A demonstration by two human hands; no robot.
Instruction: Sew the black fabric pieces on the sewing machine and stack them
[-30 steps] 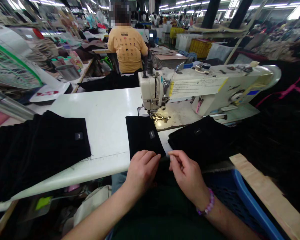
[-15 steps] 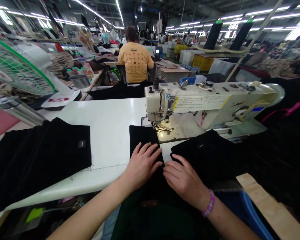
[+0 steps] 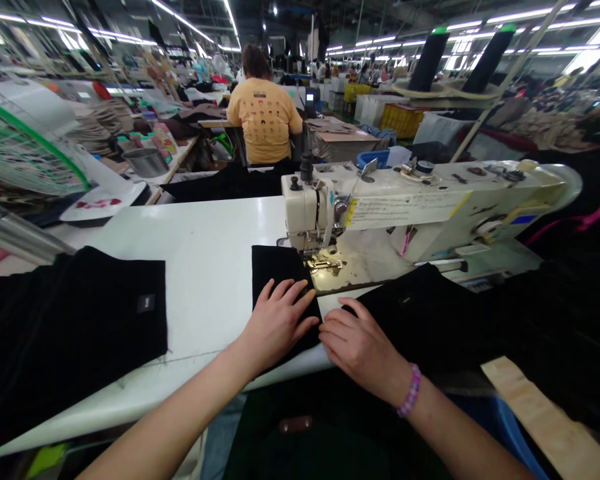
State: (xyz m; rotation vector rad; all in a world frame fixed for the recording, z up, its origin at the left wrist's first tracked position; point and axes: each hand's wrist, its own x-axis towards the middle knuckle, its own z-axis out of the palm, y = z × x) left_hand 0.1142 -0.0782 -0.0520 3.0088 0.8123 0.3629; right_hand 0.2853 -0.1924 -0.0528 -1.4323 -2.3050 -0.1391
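Head view: sewing machine [image 3: 410, 200] beyond black fabric [image 3: 275, 267]

The fabric piece [image 3: 275, 267] in front of the sewing machine [image 3: 420, 200] is plain black; the machine is cream, its paper label [image 3: 405, 208] edged yellow. The worktop [image 3: 205, 233] is white. Left of the machine, a black stack [image 3: 70, 327] bears a small grey tag [image 3: 145, 303]. The bracelet [image 3: 409, 392] is pink and lilac. Behind the machine, a shirt [image 3: 265, 120] is mustard yellow with small dark prints.
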